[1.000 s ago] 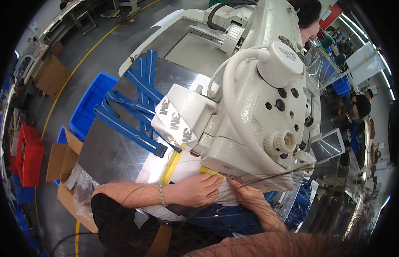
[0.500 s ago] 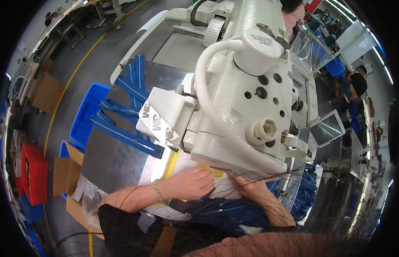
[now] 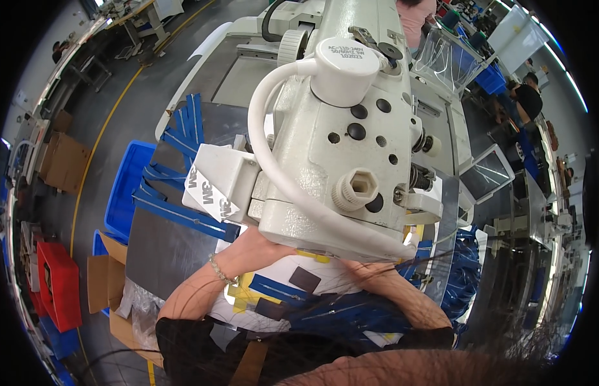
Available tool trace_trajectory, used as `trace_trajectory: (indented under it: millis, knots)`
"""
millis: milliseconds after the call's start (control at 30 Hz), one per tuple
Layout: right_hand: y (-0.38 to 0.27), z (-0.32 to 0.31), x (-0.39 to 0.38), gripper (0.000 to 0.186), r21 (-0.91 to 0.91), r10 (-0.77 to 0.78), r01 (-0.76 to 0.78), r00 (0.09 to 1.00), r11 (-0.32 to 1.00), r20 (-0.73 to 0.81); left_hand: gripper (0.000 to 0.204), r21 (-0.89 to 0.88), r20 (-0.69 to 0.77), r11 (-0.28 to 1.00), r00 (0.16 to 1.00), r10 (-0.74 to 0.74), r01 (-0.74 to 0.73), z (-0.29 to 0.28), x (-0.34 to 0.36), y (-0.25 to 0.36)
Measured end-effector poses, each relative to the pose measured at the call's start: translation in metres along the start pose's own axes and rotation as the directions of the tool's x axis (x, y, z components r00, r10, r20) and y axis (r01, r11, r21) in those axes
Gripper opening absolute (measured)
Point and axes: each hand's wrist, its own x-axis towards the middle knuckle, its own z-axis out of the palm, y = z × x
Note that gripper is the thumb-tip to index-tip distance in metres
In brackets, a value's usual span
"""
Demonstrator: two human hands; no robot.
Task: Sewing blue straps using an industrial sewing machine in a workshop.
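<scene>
A large white industrial sewing machine (image 3: 331, 161) fills the middle. My left hand (image 3: 264, 249), a beaded bracelet on its wrist, reaches under the front of the machine head, which hides its fingers. My right hand (image 3: 364, 270) reaches under the same edge from the right, its fingers hidden too. Between my forearms lies a white sheet (image 3: 288, 269) with yellow tape (image 3: 248, 297). A blue zipper strip (image 3: 278, 288) and a dark square patch (image 3: 304, 279) lie on it. More blue zipper strips (image 3: 338, 315) are bunched close to my body, partly behind loose hair.
Blue zipper strips (image 3: 183, 215) fan over the metal table (image 3: 151, 251) at left. Beyond its edge stand a blue bin (image 3: 129, 186), an open cardboard box (image 3: 106, 276) and a red crate (image 3: 58, 283). Blue strips (image 3: 463, 276) hang in a heap at right. A small screen (image 3: 486, 180) stands behind.
My left hand has moved forward and left, under the machine head. The white sheet with the zipper strip and dark patch now shows between my arms. The view has shifted slightly.
</scene>
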Motion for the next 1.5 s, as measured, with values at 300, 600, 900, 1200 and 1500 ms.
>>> trace_trajectory:
  millis: [300,600,900,1200,1500]
  knots:
    - [0.003,-0.003,0.006,0.027,0.080,-0.184,0.177,0.979,0.981,0.084,0.036,0.079,0.138,0.996,0.989,-0.054,0.044,-0.001,0.005,-0.002]
    - [0.005,0.008,0.005,0.035,0.245,-0.089,0.075,0.995,0.967,0.048,0.033,-0.025,0.219,0.975,0.953,-0.210,0.221,0.002,0.004,0.001]
    - [0.006,0.005,0.005,0.046,0.126,-0.160,0.149,0.984,0.981,0.074,0.042,0.164,0.126,0.981,0.988,0.087,-0.107,0.013,-0.003,-0.009]
    - [0.004,-0.007,0.020,0.048,0.019,-0.230,0.231,0.973,0.973,-0.010,0.032,0.510,0.130,0.779,0.928,0.349,-0.365,0.023,-0.009,-0.014]
    - [0.024,0.004,0.034,0.033,-0.204,-0.350,0.352,0.936,0.914,0.046,0.028,0.499,0.118,0.773,0.914,0.387,-0.392,0.018,-0.006,-0.009]
